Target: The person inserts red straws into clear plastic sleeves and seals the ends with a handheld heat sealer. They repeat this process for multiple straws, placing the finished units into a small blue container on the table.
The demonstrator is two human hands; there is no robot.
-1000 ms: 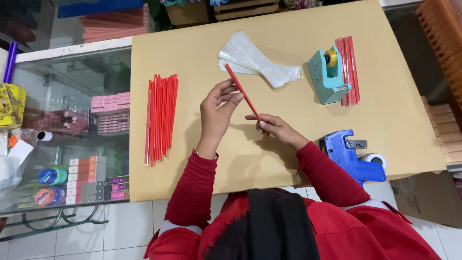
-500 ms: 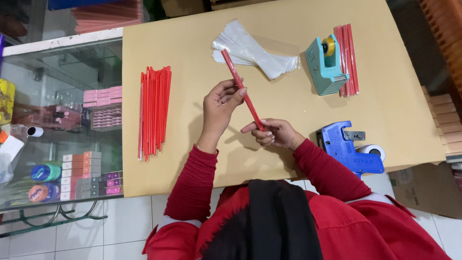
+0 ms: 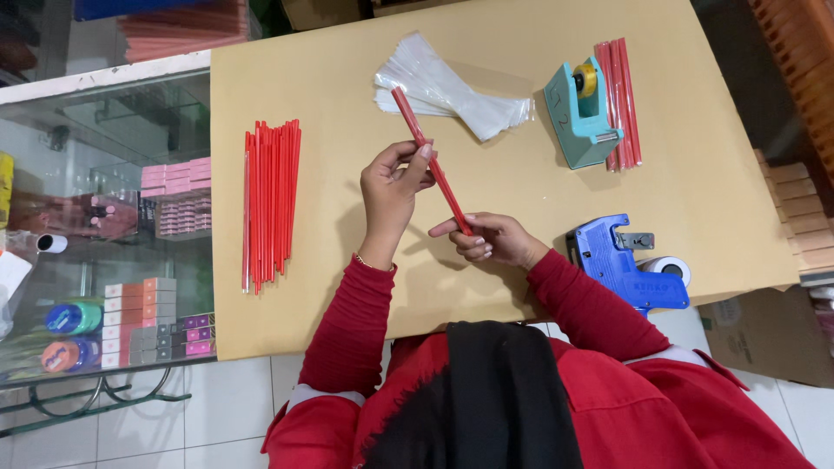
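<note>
A long thin red stick (image 3: 415,126) is held slanted over the tan tabletop (image 3: 347,287). My left hand (image 3: 391,187) pinches it near the middle, and my right hand (image 3: 491,239) grips its near end. Its far end lies over a pile of clear plastic sleeves (image 3: 452,87). Both sleeves of my clothing are red.
A row of several red sticks (image 3: 271,200) lies at the left of the table. A teal tape dispenser (image 3: 580,117) stands at the right beside a few more red sticks (image 3: 627,100). A blue label gun (image 3: 621,265) rests near the right edge. A glass display case (image 3: 104,217) stands to the left.
My hands and the red stick have barely shifted; the left hand has slid slightly along the stick. The view has moved a little.
</note>
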